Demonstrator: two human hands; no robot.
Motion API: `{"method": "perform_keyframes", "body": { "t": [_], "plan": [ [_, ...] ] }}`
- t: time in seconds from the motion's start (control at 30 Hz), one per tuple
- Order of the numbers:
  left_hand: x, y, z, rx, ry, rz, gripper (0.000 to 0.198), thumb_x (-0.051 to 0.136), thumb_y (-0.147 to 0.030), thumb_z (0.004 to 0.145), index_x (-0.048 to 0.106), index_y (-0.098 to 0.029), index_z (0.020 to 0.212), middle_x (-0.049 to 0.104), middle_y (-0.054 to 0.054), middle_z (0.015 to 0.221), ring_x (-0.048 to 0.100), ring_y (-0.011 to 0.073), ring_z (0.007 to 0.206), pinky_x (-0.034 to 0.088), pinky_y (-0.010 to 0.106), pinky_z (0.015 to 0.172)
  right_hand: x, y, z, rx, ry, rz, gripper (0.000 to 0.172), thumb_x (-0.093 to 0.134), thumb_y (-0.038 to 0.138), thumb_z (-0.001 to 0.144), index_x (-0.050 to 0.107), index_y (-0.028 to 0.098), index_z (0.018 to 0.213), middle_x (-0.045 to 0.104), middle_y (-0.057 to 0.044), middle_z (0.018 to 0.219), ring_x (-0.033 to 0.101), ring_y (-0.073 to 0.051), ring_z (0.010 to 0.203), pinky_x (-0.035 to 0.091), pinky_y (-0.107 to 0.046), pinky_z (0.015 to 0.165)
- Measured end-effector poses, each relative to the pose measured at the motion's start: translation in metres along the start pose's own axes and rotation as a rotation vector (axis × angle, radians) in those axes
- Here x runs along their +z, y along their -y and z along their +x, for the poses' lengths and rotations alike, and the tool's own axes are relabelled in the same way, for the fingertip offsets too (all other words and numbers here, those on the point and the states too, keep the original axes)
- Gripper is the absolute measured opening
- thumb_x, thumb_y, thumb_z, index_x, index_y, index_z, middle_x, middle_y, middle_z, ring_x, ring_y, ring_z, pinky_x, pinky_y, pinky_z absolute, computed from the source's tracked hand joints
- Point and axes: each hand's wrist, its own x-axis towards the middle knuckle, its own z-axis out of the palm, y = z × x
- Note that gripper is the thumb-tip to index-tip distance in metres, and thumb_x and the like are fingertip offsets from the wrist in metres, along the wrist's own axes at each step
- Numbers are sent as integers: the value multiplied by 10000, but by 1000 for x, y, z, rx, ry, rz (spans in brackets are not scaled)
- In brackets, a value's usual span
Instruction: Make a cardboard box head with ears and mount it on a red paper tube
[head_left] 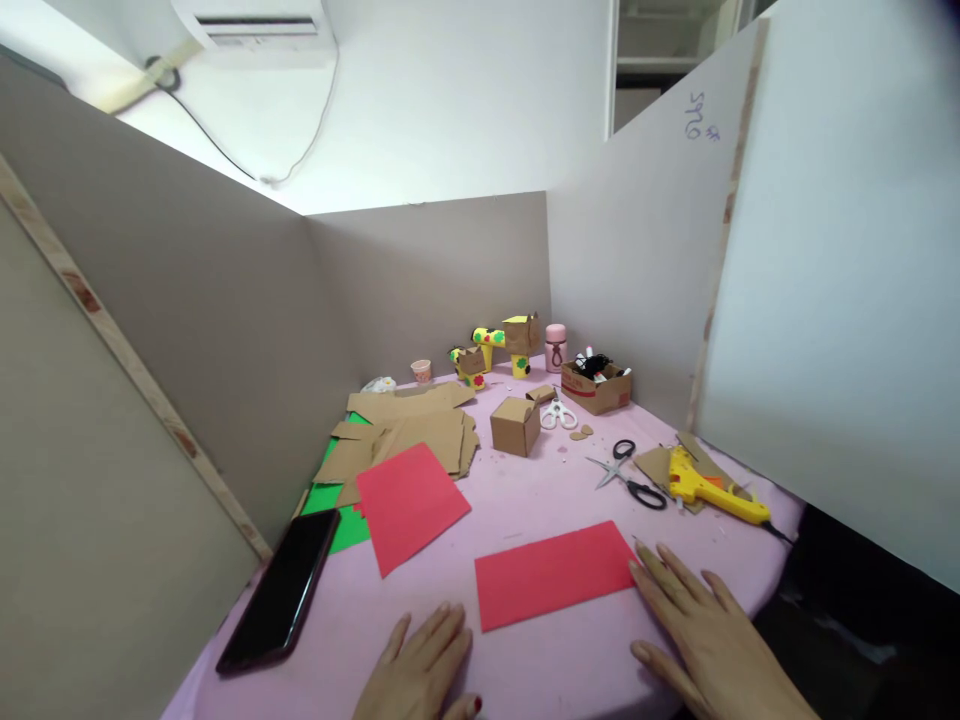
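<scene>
A long red sheet of paper (556, 574) lies flat on the pink tablecloth (517, 510) close in front of me. At its right end rests my right hand (694, 625), fingers spread, its fingertips at the sheet's edge. My left hand (424, 660) lies on the cloth below and left of that sheet, fingers stretched out and holding nothing. Farther left, a wider red sheet (412, 505) partly covers flat pieces of cardboard (427, 437) and green paper (324, 498). A small cardboard box (515, 427) stands beyond the long sheet.
Black-handled scissors (626, 475) and a yellow glue gun (709, 487) lie at right. A phone (281, 590) is at left. Farther back are white scissors (558, 414), a box of supplies (596, 387), a pink bottle (556, 348) and yellow decorated cardboard figures (489, 338). Grey panels (442, 260) surround the table.
</scene>
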Motion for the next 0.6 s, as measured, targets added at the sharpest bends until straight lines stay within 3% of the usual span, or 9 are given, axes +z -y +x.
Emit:
{"method": "perform_keyframes", "body": {
  "t": [0.07,0.13,0.2,0.27,0.33,0.43,0.6],
  "plan": [
    [11,-8,14,-33,-105,66,448,427,-414,902,442,-284,1330,520,59,1339,527,223,1194,445,352,962,2,17,13,-110,-52,-10,563,496,446,845,461,164,1331,441,-150,1371,483,-376,1211,482,-594,852],
    [29,-20,34,-29,-168,91,526,432,-360,901,314,-242,1400,436,86,1402,444,251,1266,425,404,977,10,37,28,-282,-105,-14,568,501,429,846,453,145,1335,489,-139,1340,545,-349,1161,523,-529,807],
    [49,-30,52,48,-141,52,654,446,-431,879,170,-227,1436,411,95,1413,419,274,1282,425,438,974,24,54,40,-460,-193,-41,494,484,433,863,523,169,1279,588,-91,1262,615,-293,1082,550,-431,751],
    [64,-36,62,3,-51,22,664,429,-489,870,184,-227,1429,395,119,1411,427,290,1273,434,443,961,41,61,47,-556,-280,-81,412,438,421,900,577,200,1218,665,-43,1174,665,-228,994,550,-348,699],
    [70,-36,62,-126,47,8,662,436,-522,850,258,-216,1409,374,151,1410,411,324,1276,424,481,958,56,58,46,-561,-308,-113,416,418,392,913,550,181,1247,668,-48,1176,666,-208,983,541,-322,694],
    [61,-32,45,-333,149,-12,704,488,-523,799,304,-184,1388,318,179,1428,340,371,1304,374,554,969,66,41,32,-492,-264,-114,514,463,345,882,425,150,1356,598,-91,1267,627,-236,1063,536,-339,748],
    [32,-24,7,-491,223,-21,682,496,-441,776,358,-128,1367,322,186,1417,350,341,1305,363,529,989,46,5,-2,-252,-100,-16,629,516,478,819,445,151,1352,510,-150,1332,566,-318,1147,532,-440,833]
  ]
}}
